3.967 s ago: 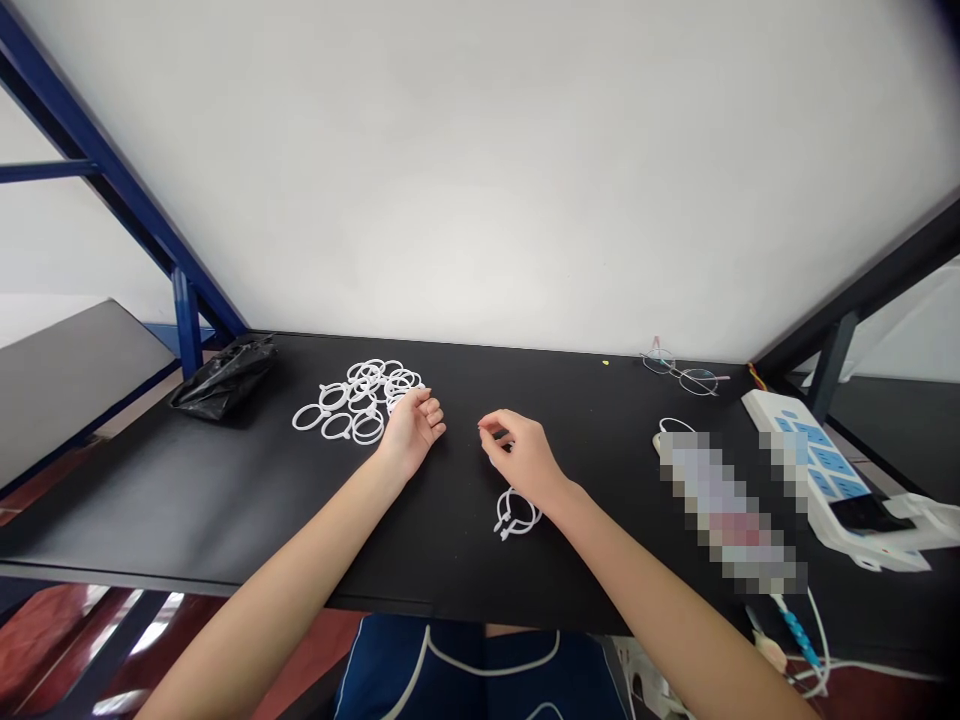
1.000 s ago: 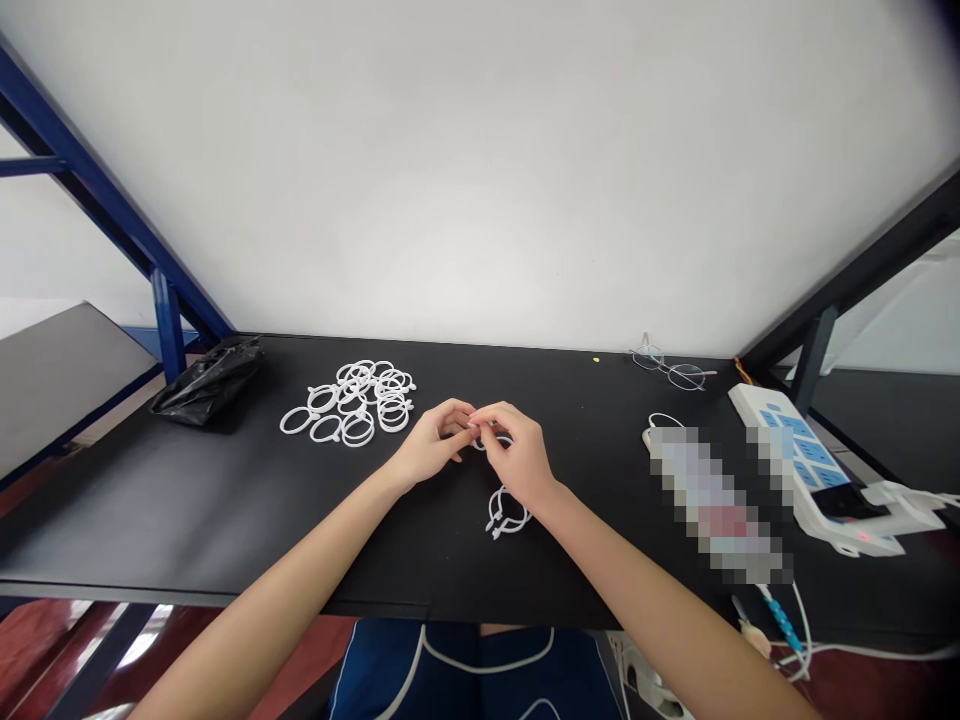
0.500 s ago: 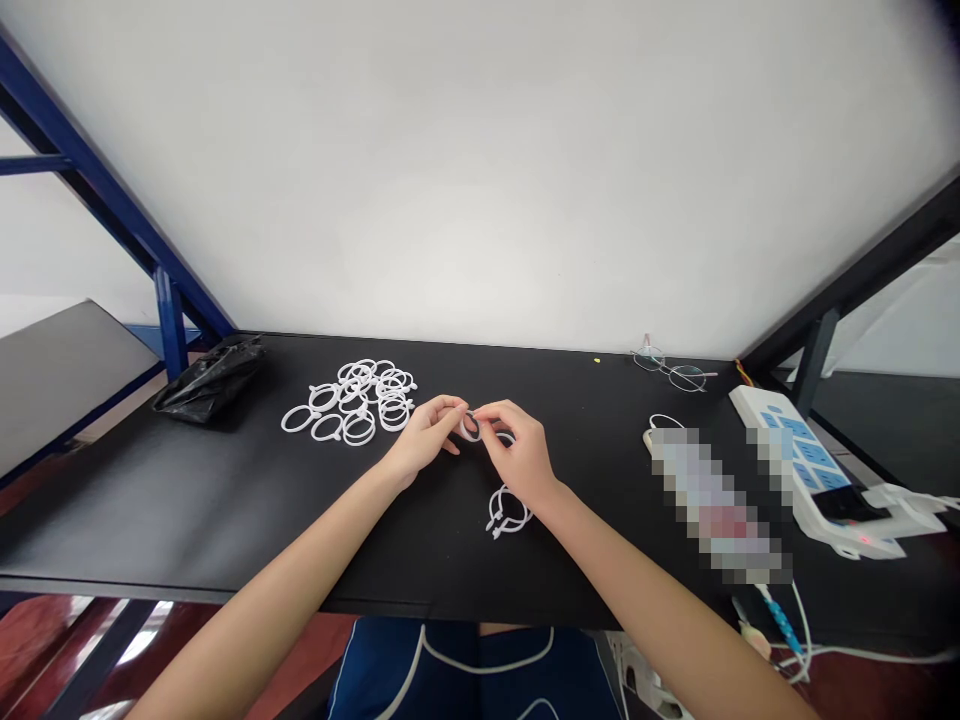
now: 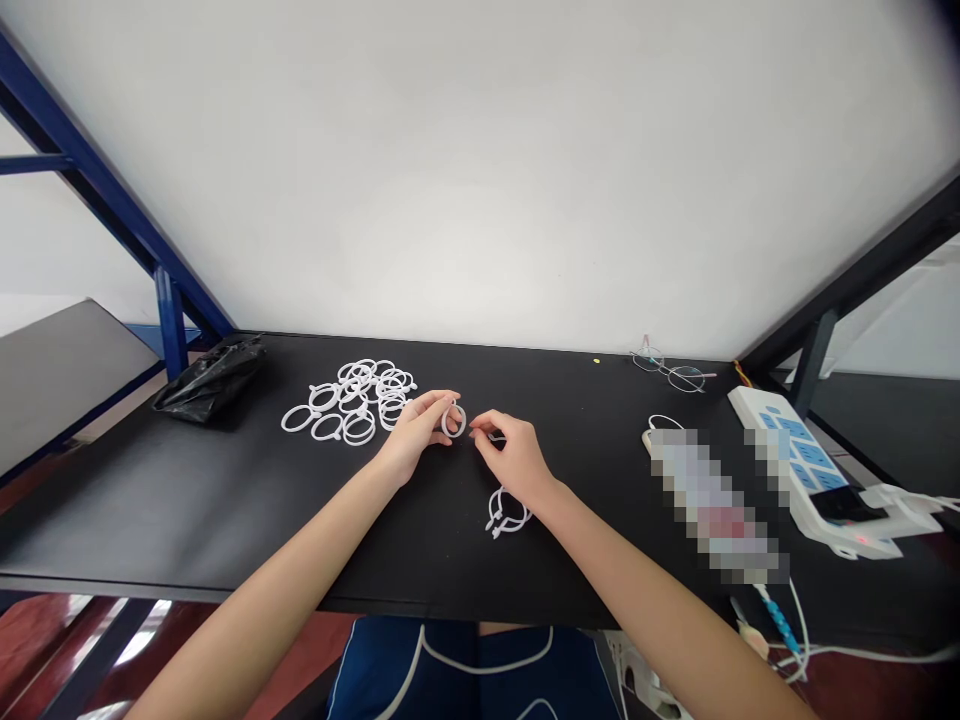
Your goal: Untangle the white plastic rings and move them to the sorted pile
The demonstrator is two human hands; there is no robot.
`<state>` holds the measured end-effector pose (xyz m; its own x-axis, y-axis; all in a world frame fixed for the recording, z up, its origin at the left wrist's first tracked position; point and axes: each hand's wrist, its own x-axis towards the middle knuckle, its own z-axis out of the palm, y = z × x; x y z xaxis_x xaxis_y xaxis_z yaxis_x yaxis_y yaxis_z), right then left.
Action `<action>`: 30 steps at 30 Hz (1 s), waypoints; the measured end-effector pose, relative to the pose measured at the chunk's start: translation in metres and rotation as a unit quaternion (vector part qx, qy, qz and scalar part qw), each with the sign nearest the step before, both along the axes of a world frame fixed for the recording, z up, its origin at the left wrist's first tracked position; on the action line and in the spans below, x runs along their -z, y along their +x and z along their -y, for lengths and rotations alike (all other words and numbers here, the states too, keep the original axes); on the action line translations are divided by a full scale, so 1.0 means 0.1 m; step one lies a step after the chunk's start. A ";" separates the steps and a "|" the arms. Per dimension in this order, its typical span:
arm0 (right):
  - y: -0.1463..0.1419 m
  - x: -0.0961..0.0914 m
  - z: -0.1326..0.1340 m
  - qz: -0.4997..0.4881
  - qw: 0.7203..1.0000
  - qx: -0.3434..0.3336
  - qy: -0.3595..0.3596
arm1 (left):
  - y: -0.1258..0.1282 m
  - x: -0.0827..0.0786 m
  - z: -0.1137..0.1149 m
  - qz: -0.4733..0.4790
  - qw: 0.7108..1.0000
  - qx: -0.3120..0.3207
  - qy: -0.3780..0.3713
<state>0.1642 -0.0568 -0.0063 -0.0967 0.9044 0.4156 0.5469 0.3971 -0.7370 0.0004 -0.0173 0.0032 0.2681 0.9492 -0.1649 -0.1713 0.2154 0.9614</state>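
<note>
Between the fingertips of my left hand (image 4: 421, 425) a white plastic ring (image 4: 454, 421) is held upright. My right hand (image 4: 511, 450) is just to its right, apart from that ring, with thumb and forefinger tips pinched together. A small white arc (image 4: 496, 437) shows behind its thumb; I cannot tell whether it is held or lies on the table. Close to the right wrist, a few white rings (image 4: 496, 520) with small knobbed ends lie on the black table, partly covered by the forearm. Left of my left hand is a loose heap of white rings (image 4: 358, 427).
A black plastic bag (image 4: 210, 380) lies at the table's (image 4: 225, 500) back left. Eyeglasses (image 4: 667, 369) rest at the back right. Nearer on the right are a blurred-out phone (image 4: 709, 500), a white power strip (image 4: 799, 450) and cables (image 4: 802, 625).
My hands have drawn apart. The ring that was between both hands now stays in my left hand, slightly further left and turned more toward the camera.
</note>
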 end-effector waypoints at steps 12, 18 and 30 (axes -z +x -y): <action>-0.01 -0.01 0.00 0.005 1.000 0.000 0.001 | 0.00 -0.03 0.03 -0.036 0.999 0.035 0.021; -0.02 -0.04 0.01 -0.002 1.000 -0.002 0.017 | -0.01 -0.01 0.03 -0.052 0.995 0.078 0.027; -0.04 -0.08 0.03 -0.041 0.997 0.010 0.067 | 0.00 0.07 0.02 -0.068 0.993 0.078 0.049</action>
<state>0.1607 -0.0596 0.0015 -0.0388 0.8414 0.5390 0.4958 0.4845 -0.7207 0.0000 -0.0196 -0.0036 0.3943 0.9113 -0.1182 -0.0109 0.1333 0.9910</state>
